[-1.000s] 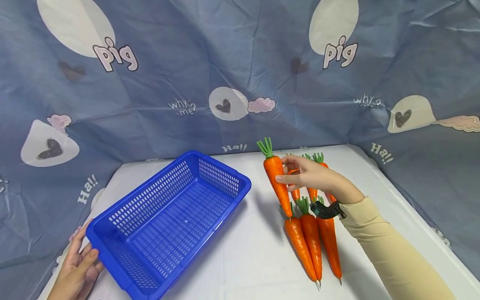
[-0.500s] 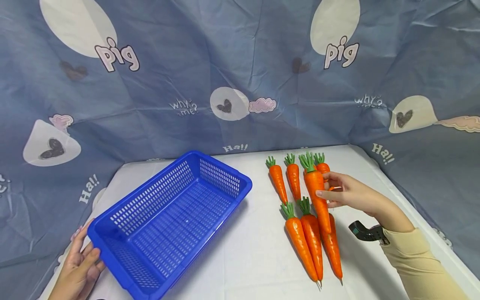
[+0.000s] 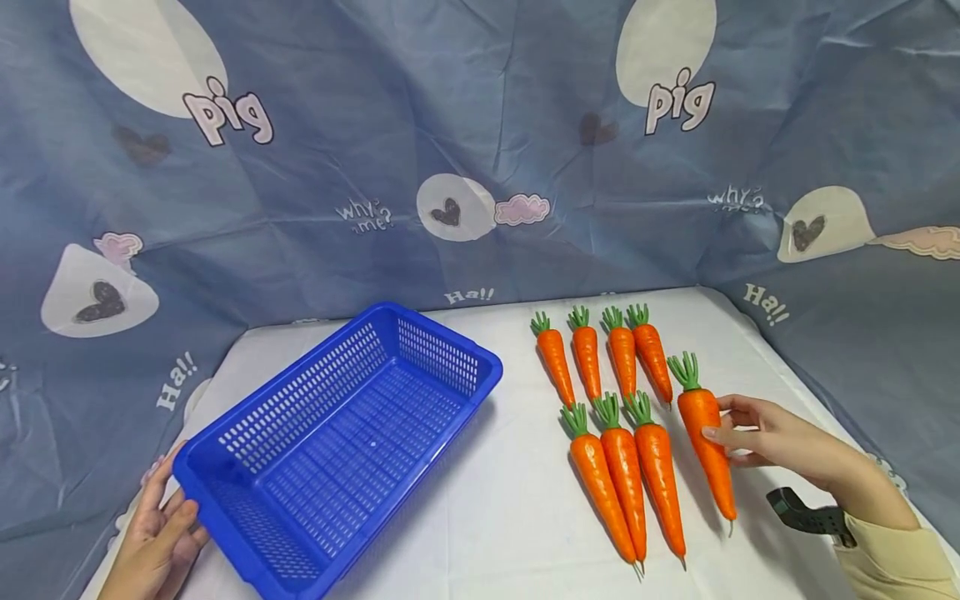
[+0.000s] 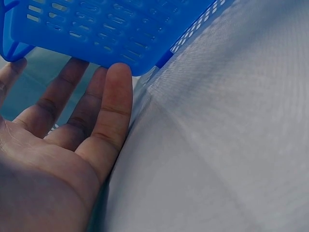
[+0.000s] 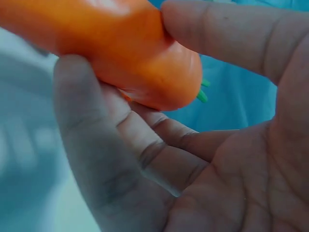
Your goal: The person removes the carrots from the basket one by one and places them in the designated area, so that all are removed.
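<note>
On the left of the table sits a blue plastic basket (image 3: 442,433), with perforated walls and nothing inside. My left hand (image 3: 159,529) touches its near-left end; in the left wrist view the fingers (image 4: 113,104) reach fairly straight against the basket's outside (image 4: 108,38). At the right, my right hand (image 3: 776,437) pinches an orange carrot (image 3: 705,450) with green stem stubs by its upper part, leaf end pointing away. The right wrist view shows thumb and fingers around this carrot (image 5: 130,53), its tip out of frame. Whether it touches the table is unclear.
Left of the held carrot lie two rows of carrots: several at the back (image 3: 587,362) and three in front (image 3: 622,479). A white cloth (image 3: 510,517) covers the table. Blue printed fabric (image 3: 480,150) hangs behind and at both sides.
The right hand has carried the carrot from beside the back row rightward and toward the front, past the other carrots, which are now uncovered. Left hand and basket stay put.
</note>
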Demonstrator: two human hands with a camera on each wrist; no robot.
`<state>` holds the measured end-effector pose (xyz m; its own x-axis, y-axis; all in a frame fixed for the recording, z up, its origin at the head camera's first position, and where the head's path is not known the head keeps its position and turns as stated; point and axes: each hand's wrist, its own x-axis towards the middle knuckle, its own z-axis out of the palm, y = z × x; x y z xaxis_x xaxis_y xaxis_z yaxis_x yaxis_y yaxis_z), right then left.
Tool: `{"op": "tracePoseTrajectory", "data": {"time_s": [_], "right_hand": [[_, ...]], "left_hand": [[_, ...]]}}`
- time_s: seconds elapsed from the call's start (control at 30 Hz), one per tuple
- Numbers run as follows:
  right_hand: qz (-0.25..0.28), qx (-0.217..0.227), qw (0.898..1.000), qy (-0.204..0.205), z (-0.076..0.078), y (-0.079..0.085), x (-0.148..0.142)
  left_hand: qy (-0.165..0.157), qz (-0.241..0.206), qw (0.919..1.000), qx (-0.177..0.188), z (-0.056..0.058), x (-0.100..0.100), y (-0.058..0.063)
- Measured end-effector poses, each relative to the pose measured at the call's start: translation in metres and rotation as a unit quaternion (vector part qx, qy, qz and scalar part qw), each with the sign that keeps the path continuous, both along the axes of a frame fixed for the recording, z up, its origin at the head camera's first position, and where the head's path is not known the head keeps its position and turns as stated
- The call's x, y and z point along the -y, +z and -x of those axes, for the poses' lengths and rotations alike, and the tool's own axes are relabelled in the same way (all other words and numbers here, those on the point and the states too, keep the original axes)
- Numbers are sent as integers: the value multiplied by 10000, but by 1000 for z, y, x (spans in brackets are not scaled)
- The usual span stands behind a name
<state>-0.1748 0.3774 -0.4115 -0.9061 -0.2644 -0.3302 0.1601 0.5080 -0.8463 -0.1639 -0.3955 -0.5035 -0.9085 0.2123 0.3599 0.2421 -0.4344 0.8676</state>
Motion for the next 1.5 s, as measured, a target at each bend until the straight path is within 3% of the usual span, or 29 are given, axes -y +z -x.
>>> {"op": "tracePoseTrajectory", "data": {"time_s": [0.2, 0.4, 0.63, 0.87, 1.07, 1.3, 1.5], "right_hand": [[-123, 494, 9987, -86, -12, -21, -8], [-93, 689, 9976, -62, -19, -32, -5], [-439, 672, 9967, -156, -19, -30, 3], [-514, 737, 9959, 46, -22, -29, 8], [-579, 747, 9955, 85, -18, -29, 15], [-629, 694, 9956, -51, -10, -28, 25], [-750, 465, 9961, 41, -3, -27, 27]], "left_hand": [[-162, -188, 9996, -141, -1, 4, 2], [-41, -86, 10000, 5, -6, 8, 2], [175, -15, 9997, 164, -7, 11, 2], [55, -119, 9999, 82, -11, 10, 4], [279, 22, 9995, 170, -14, 13, 5], [-23, -202, 9998, 14, -16, 10, 3], [87, -67, 9999, -33, -20, 7, 6]]}}
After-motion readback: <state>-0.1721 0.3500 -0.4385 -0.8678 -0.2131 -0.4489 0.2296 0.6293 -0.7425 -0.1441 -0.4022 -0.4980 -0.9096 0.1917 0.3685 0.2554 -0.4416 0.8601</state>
